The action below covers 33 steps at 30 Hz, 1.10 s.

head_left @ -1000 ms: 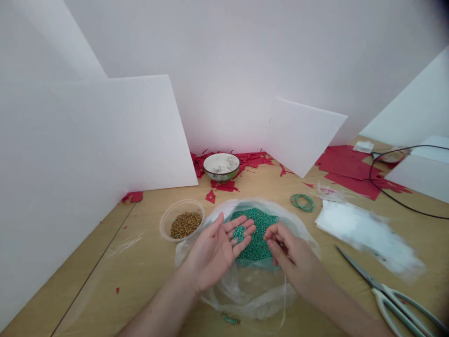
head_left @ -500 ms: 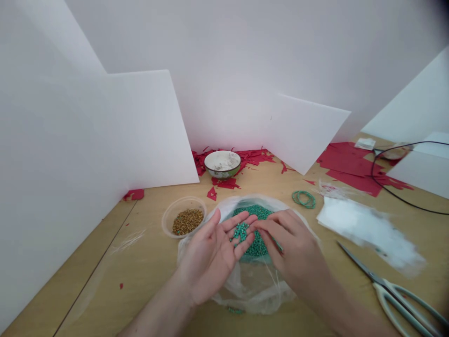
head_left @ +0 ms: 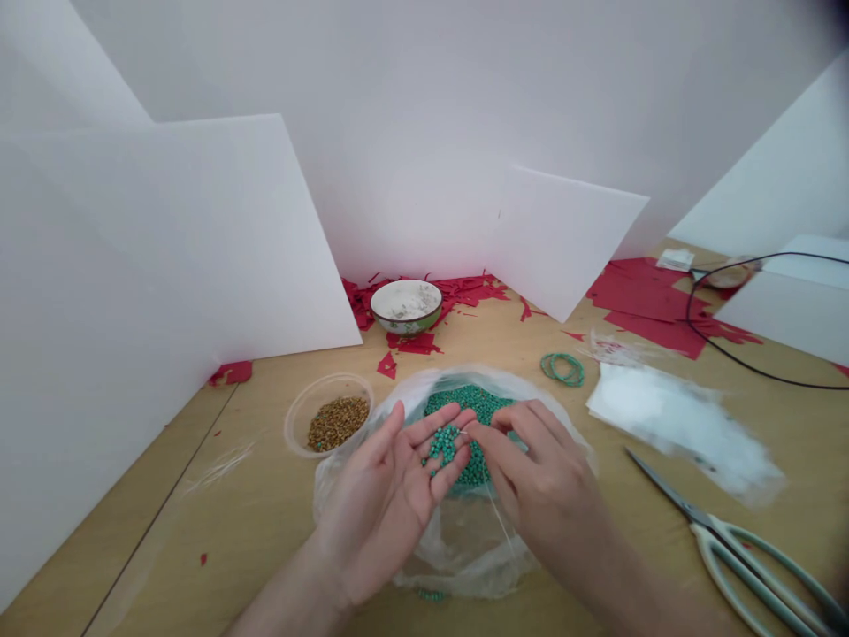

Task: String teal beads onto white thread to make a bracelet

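Observation:
My left hand (head_left: 391,504) is open, palm up, with its fingers stretched out. A small heap of green beads (head_left: 442,445) rests on its fingers. Closed in a pinch, my right hand (head_left: 547,478) grips a thin clear thread (head_left: 499,515), whose tip points at the heap and whose other part hangs down below the fingers. Under both hands lies a clear plastic bag (head_left: 457,566), its mouth spread around a mass of green beads (head_left: 468,400). Whether beads are on the pinched part of the thread is hidden by the fingers.
A tub (head_left: 292,420) of gold beads stands left of the bag. Scissors (head_left: 709,522), coiled green bead strings (head_left: 562,370) and plastic packets (head_left: 683,425) lie to the right. A bowl (head_left: 407,308) sits on red paper scraps behind, before white boards (head_left: 258,248).
The whole view has shifted, so things sit slightly farther left. My right hand has turned a little, with the thread tip now showing beside the beads. My left palm stays under the beads.

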Available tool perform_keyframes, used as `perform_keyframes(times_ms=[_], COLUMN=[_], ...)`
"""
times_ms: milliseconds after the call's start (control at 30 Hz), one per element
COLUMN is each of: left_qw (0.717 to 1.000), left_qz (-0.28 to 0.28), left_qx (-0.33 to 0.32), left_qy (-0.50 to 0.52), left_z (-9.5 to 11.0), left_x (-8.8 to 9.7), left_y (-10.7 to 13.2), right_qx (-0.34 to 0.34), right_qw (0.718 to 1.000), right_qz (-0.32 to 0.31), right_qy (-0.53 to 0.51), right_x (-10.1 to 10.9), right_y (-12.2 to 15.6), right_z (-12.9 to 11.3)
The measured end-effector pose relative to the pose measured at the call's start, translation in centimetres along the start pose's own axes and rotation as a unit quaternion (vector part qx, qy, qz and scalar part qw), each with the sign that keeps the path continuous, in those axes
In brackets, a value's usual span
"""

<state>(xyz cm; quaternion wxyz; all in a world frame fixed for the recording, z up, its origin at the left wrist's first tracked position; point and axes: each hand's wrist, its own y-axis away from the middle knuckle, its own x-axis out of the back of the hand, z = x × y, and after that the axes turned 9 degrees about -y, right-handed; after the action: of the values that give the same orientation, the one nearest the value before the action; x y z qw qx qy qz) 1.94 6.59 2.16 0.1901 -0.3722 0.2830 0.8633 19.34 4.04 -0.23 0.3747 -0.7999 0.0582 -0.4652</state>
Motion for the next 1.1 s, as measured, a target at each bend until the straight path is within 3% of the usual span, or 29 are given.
perform_keyframes(times_ms=[233, 567, 1100], left_qw=[1.0, 1.0, 0.999], left_qz=[0.016, 0.014, 0.02], left_qx=[-0.012, -0.012, -0.023], left_qy=[-0.013, -0.01, -0.028], left_z=[-0.4, 0.1, -0.2], left_x=[-0.2, -0.3, -0.4], left_y=[0.0, 0.1, 0.3], right_qx=[0.019, -0.016, 0.029], right_qw=[1.0, 0.995, 0.998], right_qz=[-0.013, -0.008, -0.006], right_qy=[0.011, -0.102, -0.052], right_x=[-0.5, -1.0, -0.3], right_y=[0.5, 0.7, 0.4], right_z=[0.1, 0.9, 0.2])
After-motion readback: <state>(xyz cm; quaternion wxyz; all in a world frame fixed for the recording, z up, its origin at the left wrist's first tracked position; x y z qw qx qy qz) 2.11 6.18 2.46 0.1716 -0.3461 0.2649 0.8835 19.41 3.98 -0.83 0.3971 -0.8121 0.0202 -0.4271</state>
